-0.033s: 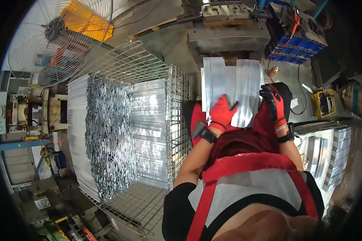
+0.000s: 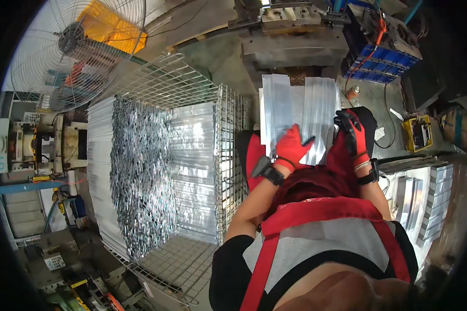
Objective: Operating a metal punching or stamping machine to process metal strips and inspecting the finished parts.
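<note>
Two side-by-side stacks of thin, shiny metal strips lie in front of me, a left stack and a right stack, over a pale sheet. My left hand, in a red glove with dark fingertips, is at the near end of the strips. Its fingers are stretched and its thumb points toward the right stack. My right hand, gloved alike, hovers by the right stack's outer edge with loosely bent fingers. Nothing shows in its grasp.
To my left stands a wire mesh cage packed with metal strips. A large fan is beyond it. Blue crates, a yellow box and a spray can sit to the right. More metal pieces lie near my right elbow.
My left hand has shifted slightly right and toward me across the strips' near end. My right hand and the stacks look the same.
</note>
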The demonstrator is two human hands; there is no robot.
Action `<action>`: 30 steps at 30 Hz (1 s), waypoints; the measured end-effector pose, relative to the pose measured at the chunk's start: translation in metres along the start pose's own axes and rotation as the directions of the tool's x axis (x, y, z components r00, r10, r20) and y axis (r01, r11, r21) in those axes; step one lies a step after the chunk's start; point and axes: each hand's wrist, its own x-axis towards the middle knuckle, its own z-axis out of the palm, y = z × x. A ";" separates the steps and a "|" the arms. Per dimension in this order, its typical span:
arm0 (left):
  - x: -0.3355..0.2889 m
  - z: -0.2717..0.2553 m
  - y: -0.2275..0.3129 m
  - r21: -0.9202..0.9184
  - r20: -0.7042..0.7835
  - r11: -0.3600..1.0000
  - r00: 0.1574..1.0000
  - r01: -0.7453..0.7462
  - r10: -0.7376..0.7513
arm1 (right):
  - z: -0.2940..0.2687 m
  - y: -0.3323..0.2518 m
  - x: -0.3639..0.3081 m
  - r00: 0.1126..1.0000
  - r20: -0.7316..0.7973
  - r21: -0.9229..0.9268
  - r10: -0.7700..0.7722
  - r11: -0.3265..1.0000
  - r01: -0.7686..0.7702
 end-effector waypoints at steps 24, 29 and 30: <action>0.007 -0.035 0.034 -0.985 0.170 -0.027 0.984 0.169 -0.053 | 0.061 -0.026 0.063 0.998 0.046 0.003 0.041 0.999 -0.041; 0.030 -0.067 0.034 -0.934 0.352 -0.032 0.933 0.355 0.077 | 0.093 -0.061 0.113 0.988 0.024 -0.052 -0.152 0.987 0.153; 0.036 -0.071 0.037 -0.919 0.386 -0.044 0.916 0.392 0.104 | 0.092 -0.061 0.125 0.986 0.019 -0.073 -0.165 0.983 0.166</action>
